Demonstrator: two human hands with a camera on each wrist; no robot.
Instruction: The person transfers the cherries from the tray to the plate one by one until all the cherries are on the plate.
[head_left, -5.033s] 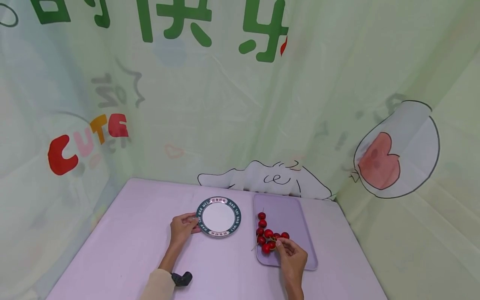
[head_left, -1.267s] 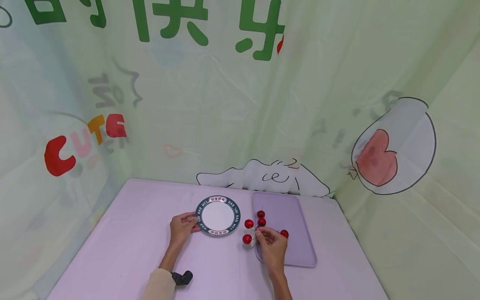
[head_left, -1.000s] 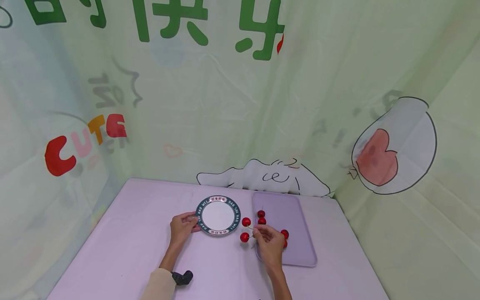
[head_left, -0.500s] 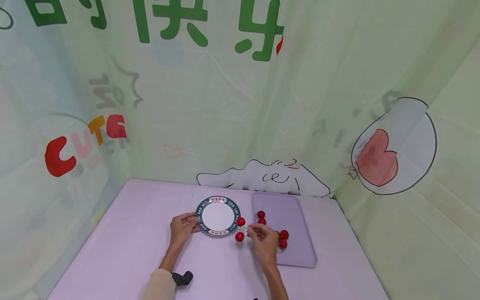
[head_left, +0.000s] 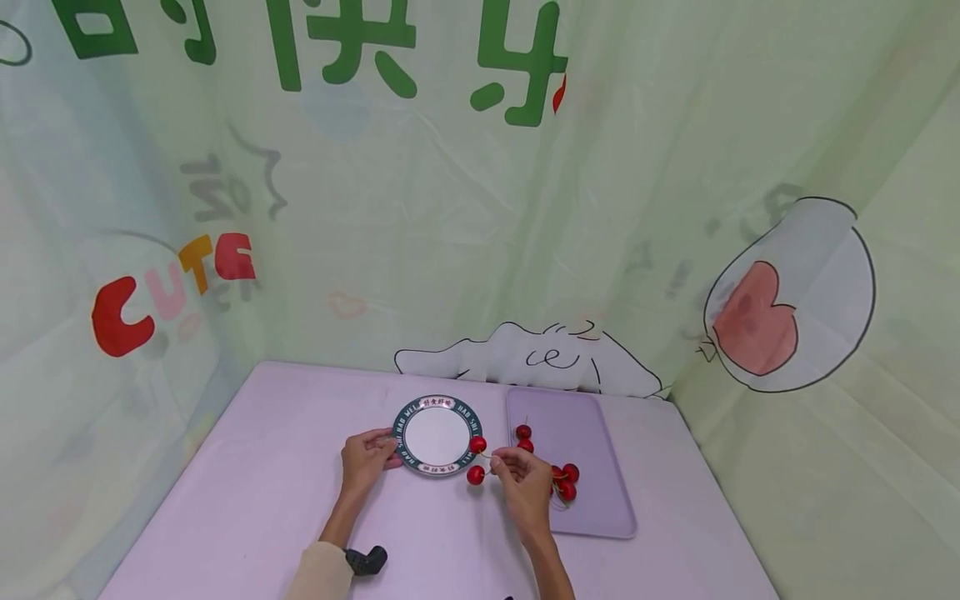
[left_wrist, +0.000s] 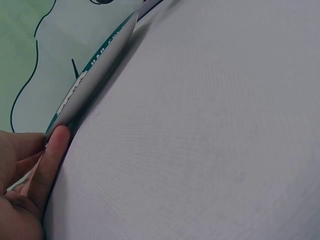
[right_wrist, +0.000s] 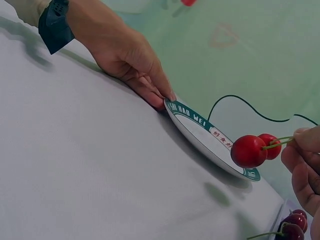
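A white plate [head_left: 437, 439] with a dark green lettered rim lies on the table. My left hand [head_left: 365, 460] pinches its left edge between thumb and fingers; the left wrist view shows the fingers [left_wrist: 52, 155] under the rim. My right hand [head_left: 525, 490] pinches the green stems of a pair of red cherries [right_wrist: 249, 151] between thumb and fingertips. The pair hangs in the air at the plate's right edge, one cherry [head_left: 477, 444] overlapping the rim in the head view. More cherries [head_left: 567, 492] lie on the purple tray [head_left: 592, 517], partly hidden behind the right hand.
The tray stands to the right of the plate, with two cherries [head_left: 523, 432] near its left edge. A pale cloth covers the table [head_left: 285, 442]. Printed curtains [head_left: 465, 233] hang behind and at both sides. A black strap device [head_left: 366, 561] sits on the left wrist.
My right hand has lifted the cherry pair from the tray and carried it left to the plate's edge, slowing lately. The left hand has kept its hold on the plate.
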